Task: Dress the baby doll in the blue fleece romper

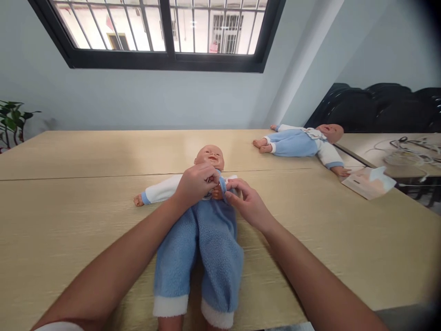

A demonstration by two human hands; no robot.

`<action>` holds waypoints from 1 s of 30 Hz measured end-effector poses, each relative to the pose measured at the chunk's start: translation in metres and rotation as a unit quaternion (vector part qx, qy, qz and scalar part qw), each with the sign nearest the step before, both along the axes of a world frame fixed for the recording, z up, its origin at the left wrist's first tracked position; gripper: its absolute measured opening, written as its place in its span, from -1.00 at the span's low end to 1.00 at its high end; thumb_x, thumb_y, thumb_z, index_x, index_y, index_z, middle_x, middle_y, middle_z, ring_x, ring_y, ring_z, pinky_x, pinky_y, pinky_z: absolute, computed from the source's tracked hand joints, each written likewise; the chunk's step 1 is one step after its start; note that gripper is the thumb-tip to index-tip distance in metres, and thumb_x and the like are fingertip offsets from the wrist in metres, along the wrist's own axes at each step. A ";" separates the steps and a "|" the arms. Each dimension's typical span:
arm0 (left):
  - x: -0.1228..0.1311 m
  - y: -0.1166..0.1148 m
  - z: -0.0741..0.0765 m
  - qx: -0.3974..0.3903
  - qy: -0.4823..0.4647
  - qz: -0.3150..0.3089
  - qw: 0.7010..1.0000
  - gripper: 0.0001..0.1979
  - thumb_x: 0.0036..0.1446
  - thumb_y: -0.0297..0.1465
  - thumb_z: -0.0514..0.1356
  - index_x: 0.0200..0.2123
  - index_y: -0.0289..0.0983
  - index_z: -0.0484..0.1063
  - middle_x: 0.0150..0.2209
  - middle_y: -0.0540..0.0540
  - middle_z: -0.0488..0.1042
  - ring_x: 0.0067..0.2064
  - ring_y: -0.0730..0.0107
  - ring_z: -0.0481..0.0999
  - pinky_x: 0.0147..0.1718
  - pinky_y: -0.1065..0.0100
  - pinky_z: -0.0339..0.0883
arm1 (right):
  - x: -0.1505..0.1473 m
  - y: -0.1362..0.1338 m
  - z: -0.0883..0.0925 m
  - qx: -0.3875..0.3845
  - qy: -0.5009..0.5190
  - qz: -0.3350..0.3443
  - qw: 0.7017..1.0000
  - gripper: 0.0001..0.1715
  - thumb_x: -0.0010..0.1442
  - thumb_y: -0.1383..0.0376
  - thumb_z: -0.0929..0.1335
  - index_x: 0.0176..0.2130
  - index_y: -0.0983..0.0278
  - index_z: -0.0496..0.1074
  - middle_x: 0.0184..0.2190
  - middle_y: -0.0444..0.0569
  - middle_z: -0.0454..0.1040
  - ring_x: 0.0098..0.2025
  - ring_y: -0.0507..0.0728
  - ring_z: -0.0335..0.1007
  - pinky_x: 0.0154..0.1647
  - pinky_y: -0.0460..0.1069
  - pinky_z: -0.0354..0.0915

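A baby doll (210, 156) lies on its back, feet toward me, in blue fleece trousers (217, 230) with white cuffs and a white top. One doll arm (161, 189) stretches out to the left, its sleeve ending in a blue cuff. The other arm is bent over the chest, its small hand (217, 193) showing between my hands. My left hand (198, 181) is closed at the chest, its fingertips pinching by the blue sleeve cuff (223, 185). From the right, my right hand (247, 202) pinches the same cuff between thumb and fingers. My left hand partly covers the doll's chest.
A second doll (292, 141) in similar clothes lies at the back right of the table (86, 239). Beside its hand is an open paper packet (368, 181). White cables (409, 151) lie tangled on another table, with black chairs (375, 105) behind. A plant (14, 119) stands far left.
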State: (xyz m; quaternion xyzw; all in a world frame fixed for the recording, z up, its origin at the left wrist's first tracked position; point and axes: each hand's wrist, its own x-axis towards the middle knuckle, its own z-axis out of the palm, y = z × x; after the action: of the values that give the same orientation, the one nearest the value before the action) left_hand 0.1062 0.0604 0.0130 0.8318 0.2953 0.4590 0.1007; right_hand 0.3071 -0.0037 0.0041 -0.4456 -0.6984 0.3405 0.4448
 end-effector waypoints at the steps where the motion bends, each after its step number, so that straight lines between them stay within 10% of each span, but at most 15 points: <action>1: 0.001 -0.002 0.002 -0.001 0.003 -0.001 1.000 -0.80 0.13 -0.58 0.16 -0.50 -0.22 0.36 -0.46 0.04 0.43 -0.36 0.42 0.41 -0.31 0.38 0.31 | 0.000 -0.001 0.000 -0.006 0.009 0.001 1.000 -0.71 0.28 0.01 0.42 -0.26 0.16 0.49 -0.13 -0.01 0.53 0.04 0.23 0.39 0.19 0.13 0.25; 9: -0.013 -0.008 0.034 -0.061 0.197 -0.082 0.975 -0.76 0.40 -0.27 0.11 -0.23 -0.18 0.56 -0.20 -0.04 0.59 -0.15 0.31 0.53 -0.15 0.30 0.38 | 0.007 0.000 -0.003 -0.149 0.201 0.032 0.968 -0.71 0.29 0.02 0.44 -0.20 0.18 0.53 -0.19 -0.08 0.55 -0.10 0.15 0.42 0.08 0.05 0.28; 15: -0.007 -0.032 0.035 -0.018 0.323 0.017 0.946 -0.53 0.16 0.06 0.30 -0.12 -0.20 0.56 -0.14 -0.12 0.58 -0.08 0.12 0.56 -0.22 0.24 0.39 | 0.006 0.002 -0.007 -0.150 0.255 0.037 0.955 -0.70 0.25 0.02 0.47 -0.29 0.19 0.51 -0.28 -0.11 0.51 -0.17 0.13 0.37 0.01 0.03 0.25; 21: -0.005 -0.042 0.042 0.046 0.325 0.038 0.944 -0.67 0.24 -0.09 0.25 -0.10 -0.20 0.54 -0.16 -0.10 0.58 -0.16 0.20 0.58 -0.40 0.32 0.28 | 0.031 0.007 0.003 -0.167 0.209 0.016 0.963 -0.69 0.21 0.04 0.49 -0.32 0.21 0.50 -0.33 -0.13 0.47 -0.22 0.11 0.30 -0.06 0.02 0.18; 30: -0.013 -0.048 0.050 0.073 0.275 -0.132 0.950 -0.85 0.24 -0.32 0.27 -0.13 -0.17 0.57 -0.07 -0.07 0.60 -0.12 0.29 0.59 -0.18 0.32 0.41 | 0.049 0.017 -0.004 -0.212 0.181 0.006 0.960 -0.62 0.12 0.00 0.52 -0.34 0.25 0.50 -0.37 -0.12 0.47 -0.28 0.10 0.28 -0.16 0.02 0.19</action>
State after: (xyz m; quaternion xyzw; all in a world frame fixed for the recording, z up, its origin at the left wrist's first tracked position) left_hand 0.0934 0.0124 0.0632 0.9624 0.1647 0.2154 0.0149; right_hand 0.3566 0.0129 0.0003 -0.4566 -0.5207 0.5578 0.4573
